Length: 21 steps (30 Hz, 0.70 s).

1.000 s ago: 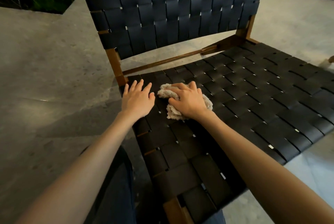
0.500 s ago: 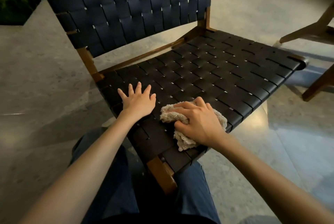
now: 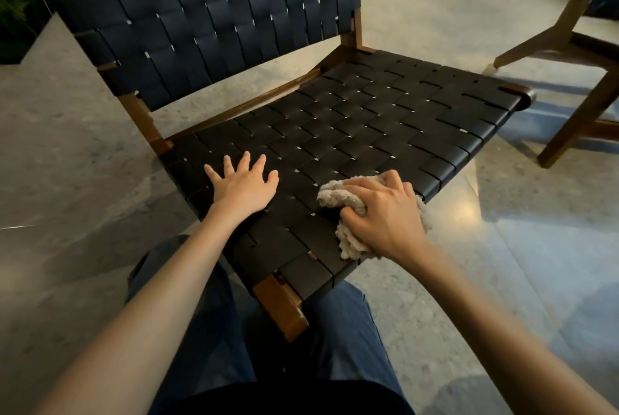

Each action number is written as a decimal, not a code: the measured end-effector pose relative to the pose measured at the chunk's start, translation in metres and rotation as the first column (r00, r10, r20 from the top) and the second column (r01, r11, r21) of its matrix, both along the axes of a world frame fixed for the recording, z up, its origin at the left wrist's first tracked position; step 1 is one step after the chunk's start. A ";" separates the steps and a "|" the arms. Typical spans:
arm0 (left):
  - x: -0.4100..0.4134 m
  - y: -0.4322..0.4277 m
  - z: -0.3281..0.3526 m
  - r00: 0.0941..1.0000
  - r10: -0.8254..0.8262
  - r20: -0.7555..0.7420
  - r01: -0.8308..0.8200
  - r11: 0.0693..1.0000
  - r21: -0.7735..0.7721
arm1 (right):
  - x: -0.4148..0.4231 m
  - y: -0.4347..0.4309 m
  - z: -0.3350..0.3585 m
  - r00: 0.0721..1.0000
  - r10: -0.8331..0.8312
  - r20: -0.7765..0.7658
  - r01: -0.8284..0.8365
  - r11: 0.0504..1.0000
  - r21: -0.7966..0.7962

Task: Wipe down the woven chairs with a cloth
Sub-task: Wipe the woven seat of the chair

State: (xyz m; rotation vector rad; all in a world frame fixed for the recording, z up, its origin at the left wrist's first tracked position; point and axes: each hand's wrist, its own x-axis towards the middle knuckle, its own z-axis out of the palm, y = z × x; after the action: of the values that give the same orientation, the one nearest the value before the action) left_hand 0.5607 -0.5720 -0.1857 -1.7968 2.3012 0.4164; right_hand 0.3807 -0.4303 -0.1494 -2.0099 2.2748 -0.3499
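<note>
Chair (image 3: 368,119): most of seat weave lies far + left of your right hand (image 3: 385,213); seat edge under it runs near-left to far-right. 2nd chair (image 3: 581,118) far right (frame only shows). Count: 2 chairs, 2 hands, 1 cloth. Left hand (image 3: 244,186) flat, fingers spread, on near-left of seat, holds nothing. Right hand grips bunched cloth (image 3: 338,198) at near-right seat edge, so it's nearer for nxt stroke.

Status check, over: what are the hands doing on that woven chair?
Left hand flat on black woven seat. Right hand grips crumpled beige cloth near seat's front edge. Nothing else on the seat.
</note>
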 end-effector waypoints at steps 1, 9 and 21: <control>0.000 0.000 0.000 1.000 -0.001 0.000 0.001 1.000 0.005 | 0.001 0.006 0.000 1.000 0.022 0.018 -0.022 0.999 -0.024; -0.008 -0.013 -0.005 0.999 -0.030 -0.031 0.031 0.999 0.023 | -0.019 -0.009 -0.009 0.981 -0.187 0.056 0.193 0.972 -0.135; -0.017 -0.028 -0.014 0.997 -0.003 -0.076 0.001 1.000 -0.022 | -0.013 -0.107 -0.029 0.987 0.148 -0.070 -0.142 0.986 0.087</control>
State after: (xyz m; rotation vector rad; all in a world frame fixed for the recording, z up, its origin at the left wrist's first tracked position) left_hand 0.5441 -0.6003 -0.2001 -1.8187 2.3668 0.4696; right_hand 0.3674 -0.5373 -0.1780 -2.1658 2.1295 -0.1688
